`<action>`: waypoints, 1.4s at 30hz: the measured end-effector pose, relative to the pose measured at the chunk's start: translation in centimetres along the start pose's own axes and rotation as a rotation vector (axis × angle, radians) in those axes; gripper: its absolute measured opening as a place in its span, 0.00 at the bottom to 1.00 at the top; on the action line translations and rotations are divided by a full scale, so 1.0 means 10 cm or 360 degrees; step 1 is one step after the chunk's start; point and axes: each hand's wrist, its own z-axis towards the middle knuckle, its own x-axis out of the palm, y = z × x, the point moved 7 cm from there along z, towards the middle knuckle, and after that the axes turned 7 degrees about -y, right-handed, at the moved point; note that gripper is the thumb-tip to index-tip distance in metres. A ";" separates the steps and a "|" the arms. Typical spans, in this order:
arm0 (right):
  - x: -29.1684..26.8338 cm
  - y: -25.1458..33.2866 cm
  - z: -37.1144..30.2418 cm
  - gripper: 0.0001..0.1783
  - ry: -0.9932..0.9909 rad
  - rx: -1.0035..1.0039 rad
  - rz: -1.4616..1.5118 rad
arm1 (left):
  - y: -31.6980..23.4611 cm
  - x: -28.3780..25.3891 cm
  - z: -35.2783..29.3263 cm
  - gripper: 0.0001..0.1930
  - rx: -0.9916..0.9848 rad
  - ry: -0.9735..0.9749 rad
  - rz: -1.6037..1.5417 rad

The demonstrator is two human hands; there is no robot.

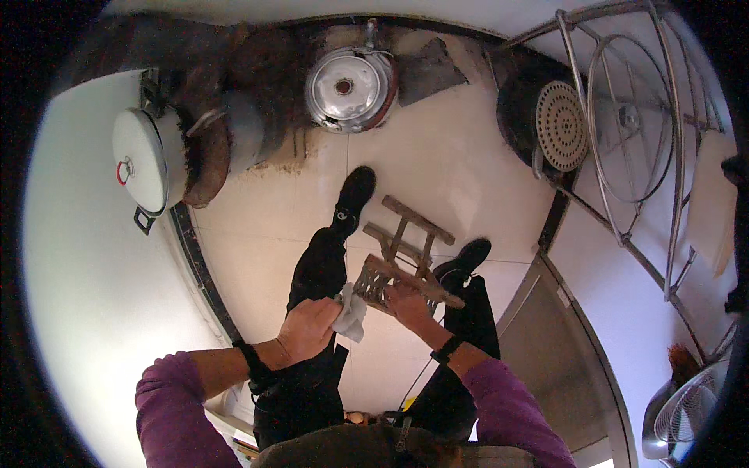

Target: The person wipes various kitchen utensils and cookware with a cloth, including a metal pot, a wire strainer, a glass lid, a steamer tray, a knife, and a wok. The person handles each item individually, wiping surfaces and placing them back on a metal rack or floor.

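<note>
Two grips clamped: your left hand (pixel 310 327) on pale cloth (pixel 352 315), your right hand (pixel 409 306) on wooden stool (pixel 397 239); work seems underway, remainder unclear.

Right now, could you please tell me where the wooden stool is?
In the head view, the wooden stool is just right of centre, between the black shoes, with the right grip on it and the white cloth to its left.
</note>
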 end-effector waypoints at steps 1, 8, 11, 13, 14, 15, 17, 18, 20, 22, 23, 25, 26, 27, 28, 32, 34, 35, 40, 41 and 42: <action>-0.03 -0.06 0.01 0.11 0.0126 -0.0013 -0.0098 | 0.04 0.01 -0.04 0.11 -0.0004 -0.0004 0.0004; -0.39 -0.35 0.27 0.42 -0.0050 0.0075 -0.0591 | 0.18 -0.10 -0.18 0.11 -0.0001 -0.0189 0.0008; -0.60 -0.43 0.40 0.44 -0.0425 0.0352 -0.0420 | 0.23 -0.04 -0.20 0.12 -0.0075 -0.0111 0.0056; -0.57 -0.61 0.46 0.42 -0.0221 0.0666 -0.0489 | 0.26 -0.11 -0.24 0.12 -0.0109 -0.0214 0.0018; -0.53 -0.64 0.50 0.41 -0.0124 0.0678 -0.0539 | 0.26 -0.11 -0.26 0.13 -0.0097 -0.0224 0.0015; -0.49 -0.66 0.53 0.41 -0.0046 0.0667 -0.0574 | 0.25 -0.13 -0.27 0.13 -0.0054 -0.0241 -0.0009; -0.27 -0.62 0.52 0.40 0.0202 0.0525 -0.0561 | 0.28 -0.13 -0.29 0.13 -0.0044 -0.0252 -0.0044; -0.14 -0.57 0.47 0.39 0.0317 0.0449 -0.0577 | 0.31 -0.12 -0.29 0.13 -0.0052 -0.0253 -0.0040; 0.09 -0.34 0.35 0.40 0.0315 0.0257 -0.0517 | 0.37 -0.10 -0.30 0.13 -0.0099 -0.0220 -0.0012; 0.31 -0.12 0.23 0.40 0.0389 0.0208 -0.0444 | 0.37 -0.12 -0.30 0.14 -0.0055 -0.0267 -0.0013; 0.37 -0.06 0.18 0.40 0.0467 0.0255 -0.0399 | 0.38 -0.11 -0.30 0.14 -0.0065 -0.0260 0.0001; 0.34 0.02 0.18 0.40 0.0569 0.0356 -0.0281 | 0.35 -0.10 -0.30 0.14 -0.0055 -0.0281 -0.0016; 0.24 0.02 0.22 0.41 0.0600 0.0408 -0.0212 | 0.33 -0.09 -0.31 0.14 -0.0059 -0.0289 -0.0021; 0.11 -0.02 0.24 0.41 0.0683 0.0496 -0.0183 | 0.31 -0.08 -0.32 0.14 -0.0061 -0.0303 -0.0013; -0.13 -0.01 0.33 0.40 0.0601 0.0416 -0.0161 | 0.28 -0.07 -0.33 0.13 -0.0061 -0.0320 -0.0005; -1.01 -0.32 0.34 0.35 0.0796 0.0688 0.0277 | 0.29 0.08 -0.38 0.12 -0.0141 -0.0242 0.0023; -1.48 -0.49 0.32 0.31 0.0700 0.0734 0.0333 | 0.29 0.12 -0.38 0.09 -0.0089 -0.0306 0.0018; -1.56 -0.50 0.21 0.29 0.0751 0.0867 0.0335 | 0.32 0.14 -0.43 0.08 -0.0086 -0.0274 0.0043; -2.71 -0.50 -0.14 0.30 0.0427 0.0686 0.0247 | 0.19 0.11 -0.32 0.10 0.0259 -0.0492 0.0024; -2.91 -0.41 -0.23 0.32 0.0363 0.0641 0.0205 | 0.21 0.05 -0.29 0.12 0.0230 -0.0481 -0.0059; -3.08 -0.41 -0.40 0.31 0.0386 0.0752 0.0164 | 0.29 0.05 -0.22 0.14 0.0101 -0.0315 -0.0024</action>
